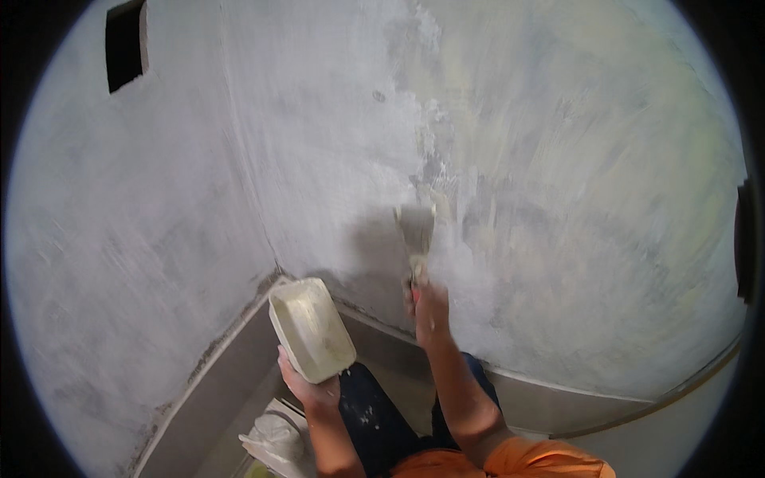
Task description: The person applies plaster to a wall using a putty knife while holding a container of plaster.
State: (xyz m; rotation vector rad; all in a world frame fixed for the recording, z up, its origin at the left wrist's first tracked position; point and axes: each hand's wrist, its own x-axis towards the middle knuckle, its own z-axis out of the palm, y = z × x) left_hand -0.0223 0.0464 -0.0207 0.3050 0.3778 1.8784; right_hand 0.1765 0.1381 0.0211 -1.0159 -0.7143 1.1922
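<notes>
My left hand [307,382] is closed on a cream plastic tray [320,338], held tilted at lower center, with pale paste smeared inside. My right hand [429,307] grips a putty knife [416,227] by its red handle; the wide blade is raised at the patchy plastered wall [518,143], slightly blurred, and casts a shadow to its left. Around the blade the wall shows a ragged vertical band of grey and whiter coating. Whether the blade touches the surface I cannot tell.
Two walls meet left of center, above a tiled skirting strip [207,362]. A dark rectangular opening [125,44] is at upper left. A white bag-like item [275,436] lies on a board beside my left forearm. A dark object [743,239] shows at the right edge.
</notes>
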